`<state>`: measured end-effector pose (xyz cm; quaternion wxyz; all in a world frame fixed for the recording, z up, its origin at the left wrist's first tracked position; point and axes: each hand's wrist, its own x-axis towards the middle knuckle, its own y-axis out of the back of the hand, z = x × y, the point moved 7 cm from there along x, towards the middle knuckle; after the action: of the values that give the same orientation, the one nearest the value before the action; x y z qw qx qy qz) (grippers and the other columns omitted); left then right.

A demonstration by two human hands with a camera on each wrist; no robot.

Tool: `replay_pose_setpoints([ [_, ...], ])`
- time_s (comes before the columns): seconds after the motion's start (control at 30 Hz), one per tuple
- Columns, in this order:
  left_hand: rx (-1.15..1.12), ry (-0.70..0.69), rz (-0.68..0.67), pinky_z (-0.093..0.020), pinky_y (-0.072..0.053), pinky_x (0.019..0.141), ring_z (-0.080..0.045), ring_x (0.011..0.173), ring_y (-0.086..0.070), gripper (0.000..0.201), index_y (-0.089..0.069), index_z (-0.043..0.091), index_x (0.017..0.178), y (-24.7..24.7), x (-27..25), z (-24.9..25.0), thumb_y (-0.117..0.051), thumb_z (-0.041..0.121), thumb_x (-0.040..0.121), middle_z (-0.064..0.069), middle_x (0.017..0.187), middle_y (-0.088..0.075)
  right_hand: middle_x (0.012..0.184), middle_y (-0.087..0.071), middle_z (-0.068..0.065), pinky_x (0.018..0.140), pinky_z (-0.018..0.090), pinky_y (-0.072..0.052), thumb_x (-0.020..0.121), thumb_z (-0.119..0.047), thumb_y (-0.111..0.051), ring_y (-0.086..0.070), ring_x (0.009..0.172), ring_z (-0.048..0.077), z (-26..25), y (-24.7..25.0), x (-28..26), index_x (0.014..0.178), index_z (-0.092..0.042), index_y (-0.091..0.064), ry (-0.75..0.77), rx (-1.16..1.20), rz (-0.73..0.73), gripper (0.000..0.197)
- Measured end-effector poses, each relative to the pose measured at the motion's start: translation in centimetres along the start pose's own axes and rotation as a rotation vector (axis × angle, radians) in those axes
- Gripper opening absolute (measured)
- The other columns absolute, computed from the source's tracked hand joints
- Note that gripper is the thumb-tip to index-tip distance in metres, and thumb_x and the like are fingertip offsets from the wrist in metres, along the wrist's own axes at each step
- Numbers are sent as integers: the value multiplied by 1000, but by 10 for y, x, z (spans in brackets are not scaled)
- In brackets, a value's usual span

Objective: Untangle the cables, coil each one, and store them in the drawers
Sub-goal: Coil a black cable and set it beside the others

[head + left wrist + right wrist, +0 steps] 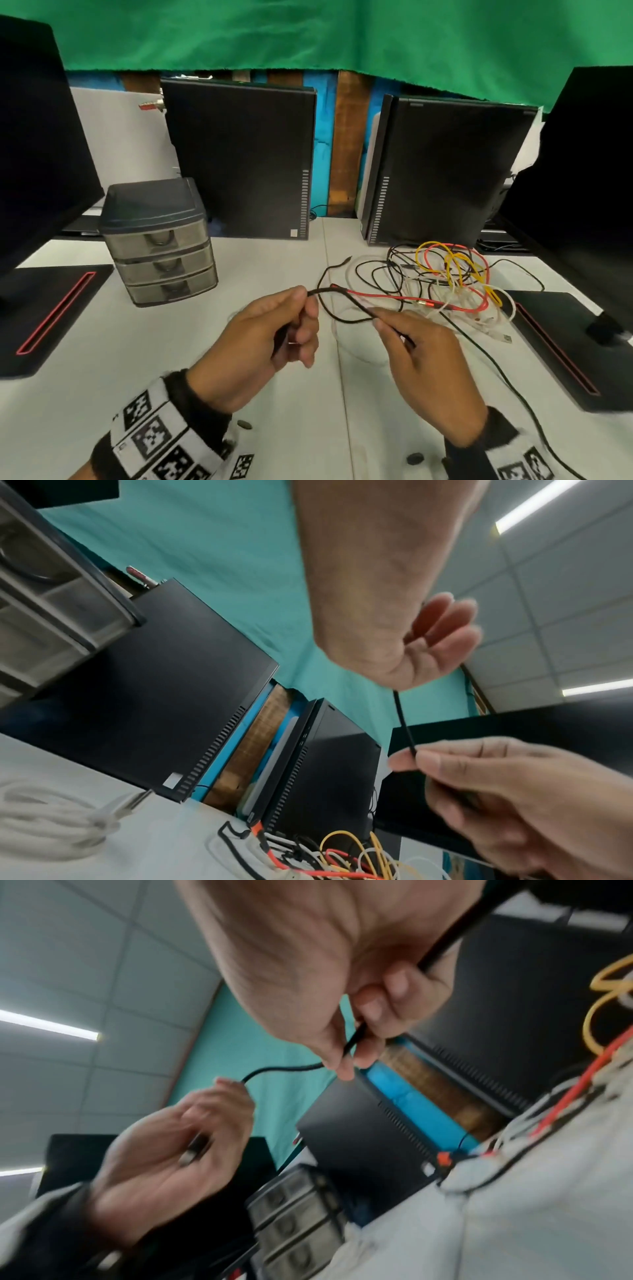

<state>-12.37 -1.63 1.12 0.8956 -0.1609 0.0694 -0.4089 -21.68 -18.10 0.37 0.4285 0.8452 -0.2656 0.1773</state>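
Note:
A thin black cable (356,303) runs between my two hands above the white table (239,274). My left hand (305,298) pinches it near one end, and the plug (193,1148) lies in that palm. My right hand (378,317) pinches the same cable (352,1042) a short way along; in the left wrist view the cable (404,723) shows as a taut stretch between both hands. Beyond them to the right lies the tangle (452,277) of yellow, red, white and black cables. The grey three-drawer unit (161,246) stands at the left with all drawers closed.
Two black computer towers (239,154) (445,171) stand at the back. Black monitor bases lie at the left (51,315) and right (555,342) table edges. A white USB plug (503,337) lies by the tangle. A white cable (51,831) lies on the table under my hands.

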Motion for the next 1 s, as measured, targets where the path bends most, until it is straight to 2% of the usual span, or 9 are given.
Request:
replay_pose_setpoints([
  [0.07,-127,-36,58,-29,-56,64,-23,69,-65,38,-70,14,73,6,-3,4,-46,35,93,-7,66,-57,82,-62,-30,69,15,-46,100,-36,-52,-60,78,-6,-19,-32,-16,116,-33,-71,33,24,-164,25],
  [0.17,-221,-60,75,-35,-57,92,-31,106,-70,41,-74,7,82,11,-5,1,-46,35,93,-18,94,-74,75,-59,-19,64,19,-44,97,-55,-36,-54,70,2,-48,-71,-40,128,-43,-60,48,53,-400,41],
  [0.23,-155,-74,46,-38,-49,105,-26,117,-65,41,-71,3,97,11,-6,0,-43,33,95,-17,114,-72,77,-60,-13,69,23,-46,96,-58,-30,-55,72,6,-59,-81,-50,137,-46,-49,44,13,-520,47],
  [0.33,155,-145,75,-30,-40,108,-15,119,-64,43,-69,5,106,20,-7,7,-40,34,97,-6,116,-74,77,-54,-12,74,26,-45,103,-48,-32,-52,73,9,-70,-71,-52,137,-40,-48,61,-26,-629,38],
  [0.5,871,-162,-70,-29,-49,91,-9,92,-67,37,-72,20,94,8,-17,-2,-40,36,105,3,93,-73,63,-55,-17,56,20,-39,96,-45,-47,-49,58,6,-86,-15,-29,102,-31,-62,137,89,-534,21],
  [0.57,931,-116,-148,-29,-50,82,-6,80,-65,38,-69,24,89,-5,-22,-11,-38,36,106,4,84,-72,68,-62,-11,56,27,-45,93,-48,-50,-52,58,11,-85,2,-23,97,-37,-65,148,111,-494,19],
  [0.73,709,3,-246,-36,-49,78,-15,61,-55,43,-70,25,87,-17,-27,-15,-35,47,99,6,54,-56,71,-64,-1,57,28,-47,91,-47,-62,-58,64,17,-71,28,-6,85,-35,-73,127,222,-314,18],
  [0.8,607,11,-316,-37,-53,83,-10,55,-53,39,-69,22,89,-21,-30,-13,-37,42,101,3,52,-53,77,-65,-3,58,33,-47,90,-48,-62,-59,67,19,-66,28,-1,90,-35,-75,135,217,-271,18],
  [1.0,27,32,-499,-35,-54,89,-14,62,-71,29,-69,14,95,-27,-34,9,-48,34,102,2,65,-67,78,-61,-8,65,15,-45,95,-29,-58,-61,73,13,-44,22,8,123,-39,-68,114,215,-112,31],
])
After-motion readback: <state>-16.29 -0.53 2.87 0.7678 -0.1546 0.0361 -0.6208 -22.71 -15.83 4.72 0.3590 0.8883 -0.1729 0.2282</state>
